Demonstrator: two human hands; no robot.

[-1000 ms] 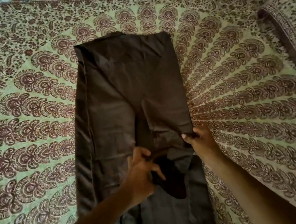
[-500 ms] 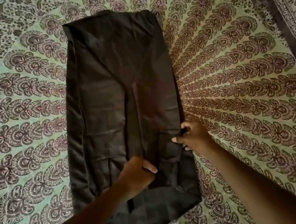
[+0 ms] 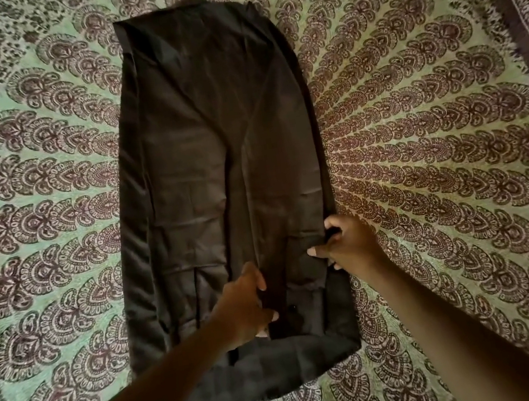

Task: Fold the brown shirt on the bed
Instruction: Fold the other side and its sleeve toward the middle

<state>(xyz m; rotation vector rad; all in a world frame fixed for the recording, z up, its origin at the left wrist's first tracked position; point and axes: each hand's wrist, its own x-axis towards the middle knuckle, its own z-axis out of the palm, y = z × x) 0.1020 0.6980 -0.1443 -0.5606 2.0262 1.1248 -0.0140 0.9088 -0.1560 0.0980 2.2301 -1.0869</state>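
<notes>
Since a moment ago your hands have slid nearer the hem of the brown shirt (image 3: 225, 178), lying narrow along the bed (image 3: 420, 141). Left hand (image 3: 247, 307) and right hand (image 3: 349, 242) pinch cloth; lift both evenly before folding upward.

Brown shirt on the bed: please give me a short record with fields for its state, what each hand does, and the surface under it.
item: brown shirt, laid lengthwise as a long narrow strip, sides folded in
surface: patterned bedsheet, green with brown motifs
left hand: grips cloth near the shirt's near end, around the middle
right hand: pinches the shirt's right edge near the near end
nearby: a patterned pillow at far right, apart from the shirt
fold state: not yet folded across its length
</notes>
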